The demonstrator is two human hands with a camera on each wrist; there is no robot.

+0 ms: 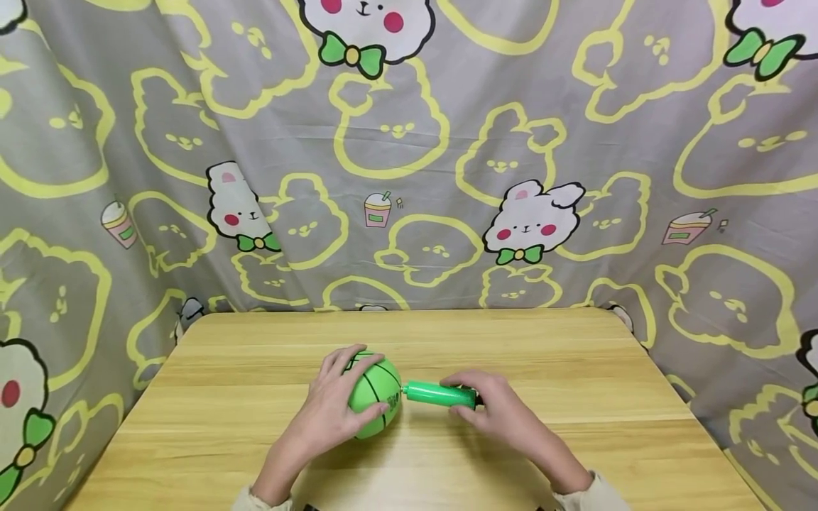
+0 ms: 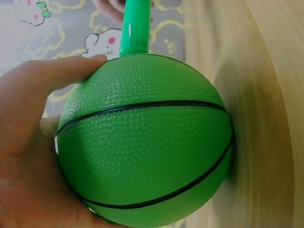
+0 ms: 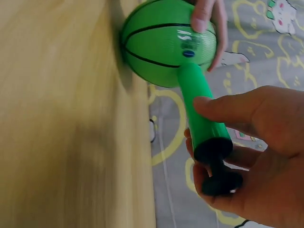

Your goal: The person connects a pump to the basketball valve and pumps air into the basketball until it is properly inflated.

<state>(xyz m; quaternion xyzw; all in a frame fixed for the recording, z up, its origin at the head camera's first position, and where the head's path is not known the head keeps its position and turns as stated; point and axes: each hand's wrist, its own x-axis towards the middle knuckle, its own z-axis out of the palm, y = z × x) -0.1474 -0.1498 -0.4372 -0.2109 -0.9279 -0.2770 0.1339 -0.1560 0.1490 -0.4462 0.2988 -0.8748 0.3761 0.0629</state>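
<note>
A small green basketball (image 1: 382, 387) with black seams rests on the wooden table, and my left hand (image 1: 329, 404) grips it from the left, fingers over the top and thumb on the near side. To its right, my right hand (image 1: 495, 408) holds a green hand pump (image 1: 431, 394) roughly level, thumb and fingers around the barrel. The pump's front end points at the ball's right side, with a thin tip at the ball's surface; how deep it goes is hidden. In the right wrist view, the black pump handle (image 3: 222, 183) lies by my palm, a short rod showing.
The light wooden table (image 1: 543, 348) spreads around both hands. Behind it and along both sides hangs a grey curtain (image 1: 434, 156) printed with yellow outlines and white cartoon animals, close to the table's far edge.
</note>
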